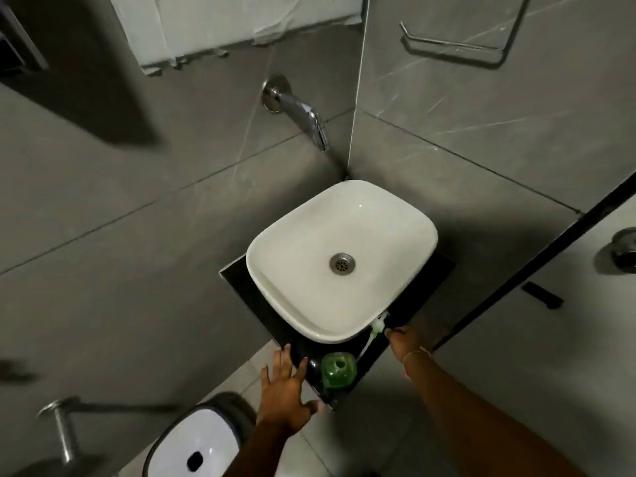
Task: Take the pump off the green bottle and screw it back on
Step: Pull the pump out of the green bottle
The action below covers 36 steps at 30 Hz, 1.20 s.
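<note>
At the counter's right edge, right hand [407, 342] fingertips [390, 333] sit bunched just beside the pump [377, 327]; touching or pinching it, can't tell. Pump lies flat on the black counter [241, 287], head against the basin [344, 215] rim, dip tube [365, 349] running back toward the green bottle [338, 369]; that line is its long axis. Bottle stands upright at the front corner, neck open, between the two hands. Left hand [287, 390] is spread flat, holding nothing, fingers just left of the bottle. Right is nearer the pump, left nearer the bottle. Likely next: lift pump, steer tube into neck.

one green bottle [338, 370], one pump [375, 330] (off), one basin [303, 315], two hands
</note>
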Tool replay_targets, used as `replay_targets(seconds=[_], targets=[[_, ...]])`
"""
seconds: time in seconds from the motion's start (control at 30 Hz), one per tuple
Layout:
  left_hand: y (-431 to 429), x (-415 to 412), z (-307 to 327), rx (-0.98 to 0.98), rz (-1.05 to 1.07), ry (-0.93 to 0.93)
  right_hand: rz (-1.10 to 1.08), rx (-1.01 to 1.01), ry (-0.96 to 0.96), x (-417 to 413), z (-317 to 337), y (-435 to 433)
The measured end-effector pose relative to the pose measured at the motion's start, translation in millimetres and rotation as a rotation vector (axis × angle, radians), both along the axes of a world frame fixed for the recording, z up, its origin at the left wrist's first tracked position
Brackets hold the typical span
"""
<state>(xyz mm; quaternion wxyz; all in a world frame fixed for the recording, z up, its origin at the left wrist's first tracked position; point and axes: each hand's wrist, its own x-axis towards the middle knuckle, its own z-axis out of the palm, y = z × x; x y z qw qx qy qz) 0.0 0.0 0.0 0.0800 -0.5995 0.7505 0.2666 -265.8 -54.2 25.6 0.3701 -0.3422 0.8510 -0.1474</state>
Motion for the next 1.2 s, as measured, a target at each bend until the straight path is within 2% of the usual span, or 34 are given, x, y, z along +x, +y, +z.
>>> replay_targets(seconds=[0.13, 0.47, 0.67, 0.8, 0.87, 0.9, 0.97, 1.07, 1.2], targets=[[-4, -14, -8, -0.031, 0.045, 0.058, -0.119, -0.007, -0.061, -2, -2, -11], [-9, -23, -19, -0.074, 0.151, 0.214, -0.154, 0.011, -0.085, -1, -25, -25], [-9, -25, -19, -0.087, 0.157, 0.234, -0.227, 0.005, -0.103, 0, -33, -27], [-7, -24, -19, -0.104, 0.172, 0.256, -0.351, -0.009, -0.246, 0, -21, -17], [-7, -24, -20, -0.113, 0.170, 0.244, -0.410, -0.042, -0.226, 2, -1, -1], [-7, -24, -21, -0.114, 0.170, 0.241, -0.445, -0.097, -0.183, 4, 12, 9], [-8, -24, -22, -0.109, 0.170, 0.240, -0.492, -0.333, -0.132, 13, 34, 34], [-8, -24, -25, -0.110, 0.169, 0.237, -0.404, -0.655, -0.087, 38, 69, 65], [-10, -23, -27, -0.132, 0.147, 0.220, -0.260, -0.815, 0.049, 70, 89, 79]])
